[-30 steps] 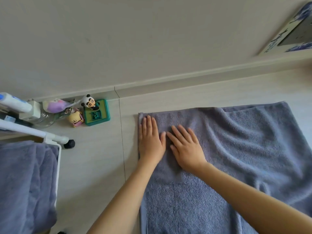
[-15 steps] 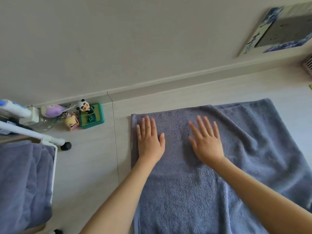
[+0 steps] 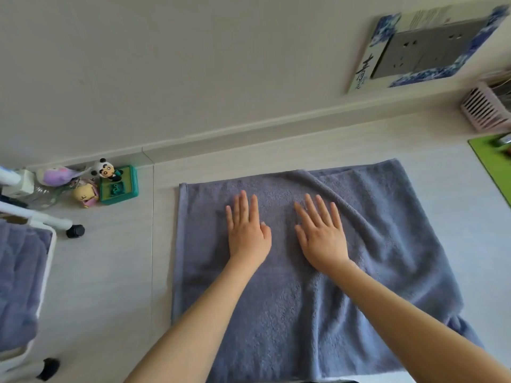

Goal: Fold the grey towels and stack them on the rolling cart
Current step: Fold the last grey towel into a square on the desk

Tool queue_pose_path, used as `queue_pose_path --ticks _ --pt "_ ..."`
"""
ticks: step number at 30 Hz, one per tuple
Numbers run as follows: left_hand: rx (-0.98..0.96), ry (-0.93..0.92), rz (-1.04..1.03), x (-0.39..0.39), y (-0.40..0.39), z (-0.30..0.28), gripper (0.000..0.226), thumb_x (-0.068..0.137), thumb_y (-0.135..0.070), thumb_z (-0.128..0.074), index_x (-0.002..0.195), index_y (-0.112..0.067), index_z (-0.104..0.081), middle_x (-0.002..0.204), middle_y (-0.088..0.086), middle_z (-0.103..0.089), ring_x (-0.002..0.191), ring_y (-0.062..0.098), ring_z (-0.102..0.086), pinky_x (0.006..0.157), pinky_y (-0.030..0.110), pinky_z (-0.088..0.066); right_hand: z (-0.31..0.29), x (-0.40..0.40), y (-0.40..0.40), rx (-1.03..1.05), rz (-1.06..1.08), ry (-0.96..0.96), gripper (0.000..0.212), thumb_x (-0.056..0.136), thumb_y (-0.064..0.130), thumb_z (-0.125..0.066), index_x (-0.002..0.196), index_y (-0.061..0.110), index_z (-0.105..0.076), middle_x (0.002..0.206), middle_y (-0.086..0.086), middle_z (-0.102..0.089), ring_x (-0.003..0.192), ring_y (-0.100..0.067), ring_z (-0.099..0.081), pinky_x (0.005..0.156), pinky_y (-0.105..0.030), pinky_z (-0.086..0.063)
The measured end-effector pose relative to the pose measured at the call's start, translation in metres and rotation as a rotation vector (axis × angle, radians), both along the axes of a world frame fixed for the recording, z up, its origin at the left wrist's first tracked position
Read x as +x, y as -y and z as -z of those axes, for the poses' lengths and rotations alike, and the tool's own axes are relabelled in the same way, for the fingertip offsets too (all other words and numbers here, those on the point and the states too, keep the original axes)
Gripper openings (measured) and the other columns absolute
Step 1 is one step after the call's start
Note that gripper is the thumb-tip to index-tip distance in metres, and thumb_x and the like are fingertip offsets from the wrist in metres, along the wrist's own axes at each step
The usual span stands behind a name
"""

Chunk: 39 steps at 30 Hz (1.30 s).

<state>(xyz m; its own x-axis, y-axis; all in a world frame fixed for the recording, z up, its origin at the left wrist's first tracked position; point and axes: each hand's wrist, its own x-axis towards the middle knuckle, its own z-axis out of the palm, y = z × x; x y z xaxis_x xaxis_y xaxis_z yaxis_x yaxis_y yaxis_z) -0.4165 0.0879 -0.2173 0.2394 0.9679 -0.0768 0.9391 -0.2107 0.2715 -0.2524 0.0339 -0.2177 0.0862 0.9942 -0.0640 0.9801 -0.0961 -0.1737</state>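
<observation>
Straight, spread fingers (image 3: 243, 205) of the left hand (image 3: 247, 236) and right hand (image 3: 322, 239) press flat, grasping nothing, probably to smooth the grey towel (image 3: 290, 299) before folding it on the tabletop (image 3: 110, 272); the rolling cart (image 3: 49, 255), left, already holds folded towels (image 3: 19, 286).

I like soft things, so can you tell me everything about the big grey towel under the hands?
The grey towel looks like thick, fluffy terry cloth, bluish grey. It lies spread on the pale surface near the wall, seemingly doubled over. Its left edge is straight; the right side has a raised ridge and wrinkles. The left hand and right hand press flat on it, fingers straight.
</observation>
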Motion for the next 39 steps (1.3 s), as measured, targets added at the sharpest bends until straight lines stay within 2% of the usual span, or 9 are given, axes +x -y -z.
queue_pose_path --ticks 5,11,16,21,25,29,33,35,39 --pt "0.004 -0.075 0.067 0.038 0.013 0.013 0.064 0.088 -0.039 -0.031 0.147 -0.013 -0.032 0.153 0.015 -0.028 0.142 0.031 -0.025 0.115 0.049 -0.009 0.010 0.044 0.024 -0.028 -0.106 0.000 0.054 0.095 0.045 -0.029 0.143 0.022 -0.040 0.149 -0.003 -0.036 0.139 -0.025 -0.031 0.116 -0.041 -0.011" --pt "0.020 -0.115 0.026 0.045 0.011 0.015 0.066 0.087 -0.042 -0.025 0.148 -0.015 -0.029 0.155 0.011 -0.024 0.144 0.029 -0.019 0.117 0.050 -0.005 0.007 0.087 0.032 0.010 0.110 0.022 0.055 0.093 0.040 -0.030 0.144 0.022 -0.037 0.149 -0.008 -0.037 0.141 -0.029 -0.026 0.115 -0.048 -0.010" --pt "-0.077 0.000 -0.227 0.095 0.003 0.004 0.073 0.079 -0.032 -0.031 0.147 -0.006 -0.027 0.157 0.020 -0.011 0.146 0.032 -0.004 0.116 0.048 0.008 0.014 0.064 0.042 0.047 -0.285 -0.060 0.051 0.094 0.039 -0.036 0.142 0.022 -0.041 0.150 -0.003 -0.033 0.139 -0.026 -0.031 0.114 -0.045 -0.017" --pt "-0.103 -0.160 -0.333 0.109 -0.009 0.013 0.080 0.080 -0.054 -0.002 0.152 -0.019 -0.004 0.159 0.012 0.001 0.146 0.032 0.007 0.110 0.060 0.011 0.008 0.110 0.030 0.026 -0.049 -0.072 0.052 0.094 0.039 -0.032 0.141 0.021 -0.044 0.147 -0.004 -0.041 0.136 -0.029 -0.036 0.112 -0.044 -0.019" --pt "-0.085 -0.188 -0.312 0.110 -0.009 0.014 0.074 0.084 -0.054 -0.008 0.152 -0.025 -0.004 0.159 0.012 0.001 0.146 0.033 0.005 0.111 0.061 0.008 -0.003 0.142 -0.002 0.058 0.052 -0.216 0.053 0.095 0.040 -0.025 0.143 0.021 -0.038 0.151 -0.006 -0.034 0.140 -0.027 -0.028 0.112 -0.042 -0.018" --pt "-0.070 -0.212 -0.285 0.109 -0.016 0.013 0.076 0.082 -0.056 -0.004 0.152 -0.026 -0.008 0.159 0.012 -0.003 0.146 0.033 0.001 0.111 0.062 0.004 -0.001 0.164 -0.065 -0.003 -0.006 -0.186 0.061 0.091 0.049 -0.015 0.143 0.025 -0.038 0.154 -0.003 -0.028 0.143 -0.026 -0.022 0.114 -0.043 -0.008" --pt "-0.038 -0.213 -0.267 0.105 -0.022 0.014 0.075 0.083 -0.056 -0.008 0.151 -0.026 -0.017 0.159 0.012 -0.010 0.145 0.033 -0.005 0.111 0.061 0.001 0.005 0.187 -0.098 0.096 0.014 -0.128 0.056 0.087 0.054 -0.030 0.108 0.016 -0.065 0.109 -0.011 -0.062 0.102 -0.036 -0.054 0.097 -0.043 -0.026" --pt "-0.024 -0.207 -0.269 0.104 -0.024 0.016 0.074 0.083 -0.055 -0.011 0.150 -0.025 -0.020 0.158 0.012 -0.013 0.145 0.033 -0.007 0.111 0.062 -0.001 0.007 0.199 -0.101 0.188 0.000 -0.094 0.047 0.086 0.052 -0.039 0.092 0.014 -0.067 0.091 -0.010 -0.062 0.087 -0.034 -0.056 0.086 -0.039 -0.027" --pt "0.007 -0.206 -0.266 0.104 -0.024 0.017 0.072 0.085 -0.054 -0.017 0.149 -0.024 -0.025 0.157 0.013 -0.019 0.144 0.035 -0.012 0.111 0.063 -0.005 0.011 0.212 -0.098 0.230 0.010 -0.085 0.041 0.084 0.049 -0.045 0.076 0.014 -0.065 0.076 -0.007 -0.061 0.079 -0.033 -0.054 0.079 -0.037 -0.025"
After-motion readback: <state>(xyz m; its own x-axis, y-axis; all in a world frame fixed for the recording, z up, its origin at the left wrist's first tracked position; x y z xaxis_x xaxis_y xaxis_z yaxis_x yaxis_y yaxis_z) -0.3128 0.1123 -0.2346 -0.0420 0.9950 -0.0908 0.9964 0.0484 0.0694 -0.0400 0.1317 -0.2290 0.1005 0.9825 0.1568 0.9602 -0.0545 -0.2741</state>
